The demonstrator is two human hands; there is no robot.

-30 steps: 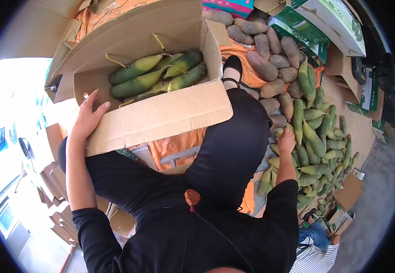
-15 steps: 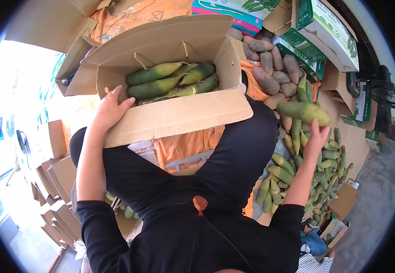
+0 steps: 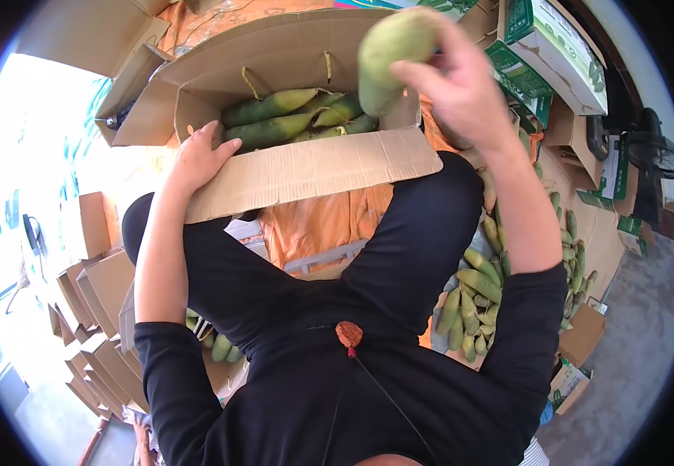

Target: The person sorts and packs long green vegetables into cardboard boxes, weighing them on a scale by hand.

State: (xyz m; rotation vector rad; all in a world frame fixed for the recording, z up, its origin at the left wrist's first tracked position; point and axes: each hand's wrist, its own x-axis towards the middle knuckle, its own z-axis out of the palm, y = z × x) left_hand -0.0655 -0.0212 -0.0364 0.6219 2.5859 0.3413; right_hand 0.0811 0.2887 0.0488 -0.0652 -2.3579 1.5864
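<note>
An open cardboard box (image 3: 314, 167) rests on my lap, with several long green stalks (image 3: 275, 116) lying inside. My left hand (image 3: 197, 159) rests on the box's near left corner, fingers spread over the flap edge. My right hand (image 3: 461, 85) is raised over the box's right end and grips one green stalk (image 3: 391, 54), held close to the camera. A heap of the same green stalks (image 3: 481, 283) lies on the floor to my right, partly hidden by my right arm and leg.
Green-and-white printed cartons (image 3: 558, 54) stand at the upper right. Flattened and folded brown cartons (image 3: 92, 303) pile up at the left. Orange cloth (image 3: 314, 225) shows under the box. A grey floor (image 3: 640, 349) runs along the right edge.
My right hand went down to the heap on the floor, picked up a green stalk and lifted it leftward over the box. My left hand stayed on the box corner.
</note>
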